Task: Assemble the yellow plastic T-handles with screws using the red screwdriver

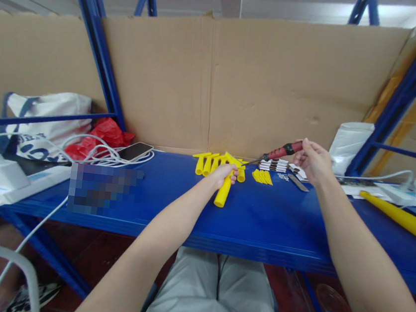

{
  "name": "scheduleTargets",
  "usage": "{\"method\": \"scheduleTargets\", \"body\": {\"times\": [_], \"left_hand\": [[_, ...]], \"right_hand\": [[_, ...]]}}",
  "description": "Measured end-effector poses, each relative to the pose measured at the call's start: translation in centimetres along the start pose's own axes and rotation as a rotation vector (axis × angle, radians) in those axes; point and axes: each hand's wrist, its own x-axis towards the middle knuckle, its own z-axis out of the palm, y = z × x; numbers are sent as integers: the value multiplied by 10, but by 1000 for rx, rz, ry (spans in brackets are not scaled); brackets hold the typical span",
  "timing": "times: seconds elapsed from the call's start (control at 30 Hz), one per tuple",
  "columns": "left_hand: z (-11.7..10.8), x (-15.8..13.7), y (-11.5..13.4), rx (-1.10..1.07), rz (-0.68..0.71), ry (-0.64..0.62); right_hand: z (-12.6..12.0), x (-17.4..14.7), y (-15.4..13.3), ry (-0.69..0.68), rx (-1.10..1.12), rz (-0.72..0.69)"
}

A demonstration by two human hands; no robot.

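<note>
My left hand [228,173] is closed around a yellow tube-shaped handle [221,197], its lower end pointing toward me. Pinched at its rear end by my right hand [314,160] is a red and black screwdriver [281,152]. Its thin shaft slants down to the left, and the tip reaches the top of the yellow piece beside my left fingers; exact contact is too small to tell. Behind my left hand stands a row of similar yellow T-shaped pieces [207,165]. Flat yellow strips [262,177] lie between my hands, near small metal bits [283,176] and a flat blade-like piece [298,182].
Stacked white and dark-brown pieces [276,166] sit below the screwdriver. On the blue table [172,207], a phone [136,152], white cables and a power strip [32,183] are left; a long yellow object [400,216] lies right. Cardboard [156,80] closes the back.
</note>
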Motion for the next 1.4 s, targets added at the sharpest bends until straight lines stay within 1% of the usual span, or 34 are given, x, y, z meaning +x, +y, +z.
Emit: {"method": "scheduleTargets", "body": {"times": [0.1,0.17,0.37,0.47,0.6,0.8,0.87,1.0,1.17,1.27,1.4], "left_hand": [[0,0,0,-5,3,3],[0,0,0,-9,3,3],[1,0,0,-9,16,-10],[1,0,0,-21,28,-9],[1,-1,0,-43,38,-23],[-1,-1,1,-59,63,-28],[-1,-1,1,-67,70,-36],[-1,-1,1,-78,81,-55],[0,-1,1,-85,90,-73],[0,0,2,-87,91,-72],[-1,0,2,-92,92,-73]], "right_hand": [[0,0,-1,-58,35,13],[-1,0,0,-73,41,8],[-2,3,4,50,68,-14],[-2,4,4,79,73,-30],[-2,2,2,50,66,-33],[1,-2,-4,-23,104,35],[1,-2,-4,-10,106,24],[-1,1,-1,74,113,-17],[-3,5,4,132,113,-17],[-4,5,5,131,100,-11],[-4,3,2,79,96,9]]}}
